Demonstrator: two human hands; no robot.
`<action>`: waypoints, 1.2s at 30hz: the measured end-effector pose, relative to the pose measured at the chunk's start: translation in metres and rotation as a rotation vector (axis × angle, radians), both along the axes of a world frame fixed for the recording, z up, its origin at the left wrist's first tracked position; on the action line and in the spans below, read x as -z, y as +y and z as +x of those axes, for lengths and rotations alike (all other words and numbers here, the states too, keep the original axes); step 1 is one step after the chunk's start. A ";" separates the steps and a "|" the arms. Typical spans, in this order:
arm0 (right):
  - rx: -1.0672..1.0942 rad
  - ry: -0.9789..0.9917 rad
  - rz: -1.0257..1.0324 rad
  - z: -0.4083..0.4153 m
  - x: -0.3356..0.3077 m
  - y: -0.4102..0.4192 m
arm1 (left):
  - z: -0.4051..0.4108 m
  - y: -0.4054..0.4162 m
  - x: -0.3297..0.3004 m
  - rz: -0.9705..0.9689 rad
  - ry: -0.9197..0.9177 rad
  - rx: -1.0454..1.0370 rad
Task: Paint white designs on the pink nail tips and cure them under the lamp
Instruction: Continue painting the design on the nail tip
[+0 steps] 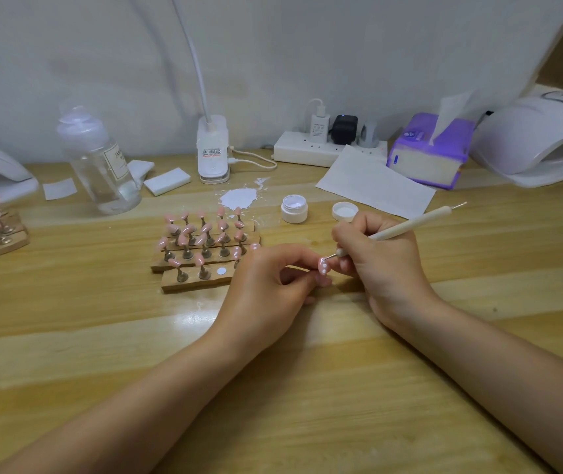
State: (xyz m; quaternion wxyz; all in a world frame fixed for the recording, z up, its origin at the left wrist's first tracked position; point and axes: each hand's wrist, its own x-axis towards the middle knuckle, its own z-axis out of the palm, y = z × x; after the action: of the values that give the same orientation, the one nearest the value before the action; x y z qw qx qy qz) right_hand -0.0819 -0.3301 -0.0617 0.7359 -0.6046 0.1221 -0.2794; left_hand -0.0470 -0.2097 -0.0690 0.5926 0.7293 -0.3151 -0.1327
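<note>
My left hand (pixel 266 278) pinches a pink nail tip (pixel 323 266). My right hand (pixel 376 254) grips the dotting tool (pixel 406 229), tip touching it.

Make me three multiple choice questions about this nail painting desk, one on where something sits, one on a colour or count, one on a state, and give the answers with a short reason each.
1. Where is the small white jar?
A. Behind the wooden stand of tips, left of its loose lid
B. Inside the lamp on the right
C. On the tissue pack

2. What colour are the dots on the nail tip being held?
A. Black
B. White
C. Gold

3. What state is the jar in?
A. Lid on
B. Tipped over
C. Open, lid off

Answers: 1 A, it stands on the table between the stand and the lid. 2 B, white dots show on the pink tip that the left hand pinches while the right hand holds the dotting tool to it. 3 C, the lid lies beside it.
</note>
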 end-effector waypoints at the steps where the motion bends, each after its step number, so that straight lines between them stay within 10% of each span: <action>1: 0.002 0.000 -0.002 0.000 0.000 0.000 | 0.000 0.000 0.000 -0.001 0.000 0.000; 36: 0.025 0.017 -0.059 -0.001 0.003 -0.002 | 0.000 0.000 0.000 0.002 0.019 -0.017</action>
State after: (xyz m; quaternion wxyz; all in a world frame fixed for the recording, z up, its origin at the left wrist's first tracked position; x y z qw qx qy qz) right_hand -0.0824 -0.3317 -0.0642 0.7130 -0.6269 0.1278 -0.2868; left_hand -0.0471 -0.2101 -0.0687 0.5958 0.7314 -0.3031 -0.1349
